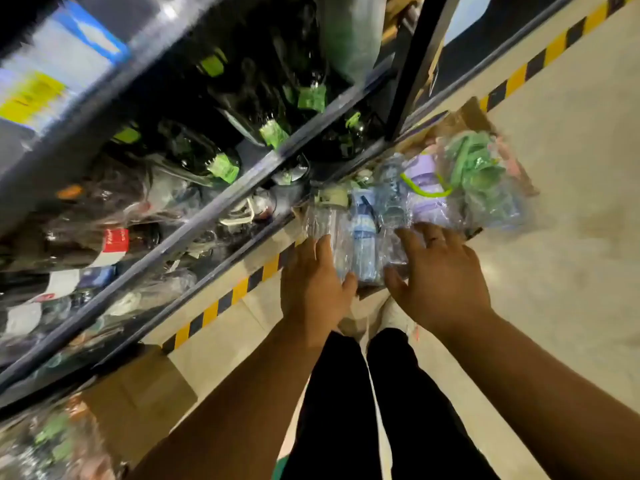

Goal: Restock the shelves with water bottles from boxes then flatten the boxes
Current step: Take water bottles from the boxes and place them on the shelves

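the shelves (221,199) fill the upper left of the frame. the box (465,114) of wrapped water bottles (391,199) lies in the middle right, beside them. we hold our left hand (313,285) and right hand (441,271) wide open, one each side of a blue bottle (363,247) in the box.

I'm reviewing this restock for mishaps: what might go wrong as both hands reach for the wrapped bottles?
The blue bottle sits in loose, glossy wrap, and neither left hand nor right hand has closed a grip, so it may slip. The box lies beside the shelf rail; a lifted bottle might knock it.
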